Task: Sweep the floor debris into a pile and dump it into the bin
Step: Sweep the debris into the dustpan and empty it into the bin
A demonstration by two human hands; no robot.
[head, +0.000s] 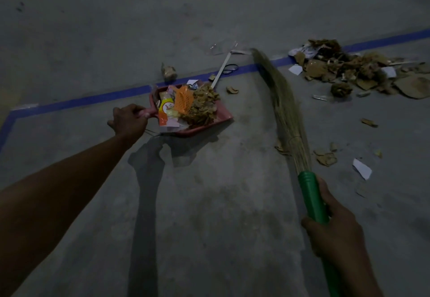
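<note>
Debris (363, 71) of torn cardboard, brown scraps and white paper lies heaped on the grey concrete floor (209, 203) at the upper right, partly over a blue tape line (93, 99). More of it fills a pink dustpan (223, 118) left of centre: a yellow and orange wrapper (166, 110), an orange mesh piece (183, 100) and a mound of brown flakes. The left hand (129, 121) grips the dustpan's handle with its fingers curled round it, the arm stretched forward, and the pan's shadow falls on the floor just below. The right hand (335, 227) is wrapped round the green handle of a broom (283, 106); its straw bristles reach up and away, their blurred tips near the tape line, between the dustpan and the heap. Small cardboard bits and a white paper scrap (361, 168) lie scattered to the right of the bristles. Just beyond the pan a white stick (221, 68) crosses the tape with a black loop (230, 68) beside it, and a crumpled scrap (168, 72) sits further left
</note>
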